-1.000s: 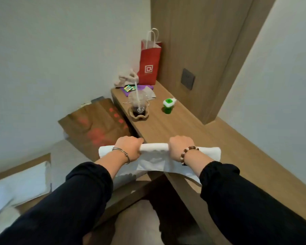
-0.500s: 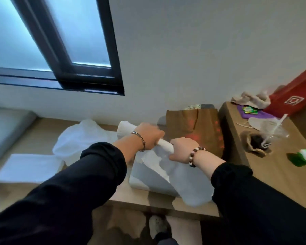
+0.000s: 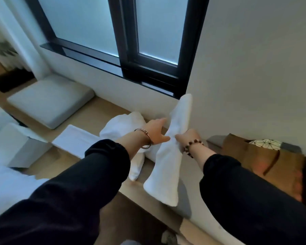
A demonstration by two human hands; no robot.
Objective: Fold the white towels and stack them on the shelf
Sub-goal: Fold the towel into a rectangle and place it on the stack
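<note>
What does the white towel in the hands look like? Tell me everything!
The white towel is soft-looking cloth, bunched into a long roll, pinched narrow in the middle and wider at the near end. It slants up toward the wall. The right hand grips its middle; the left hand touches it.

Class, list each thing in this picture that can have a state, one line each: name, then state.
rolled towel: rolled, tilted, cinched at its middle.
right hand: grips the rolled towel's middle.
left hand: fingers straight, thumb touching the rolled towel.
loose towel: crumpled, unfolded, on the ledge.
flat towel: folded, lying flat.
window: looks shut.
paper bag: open at the top.
</note>
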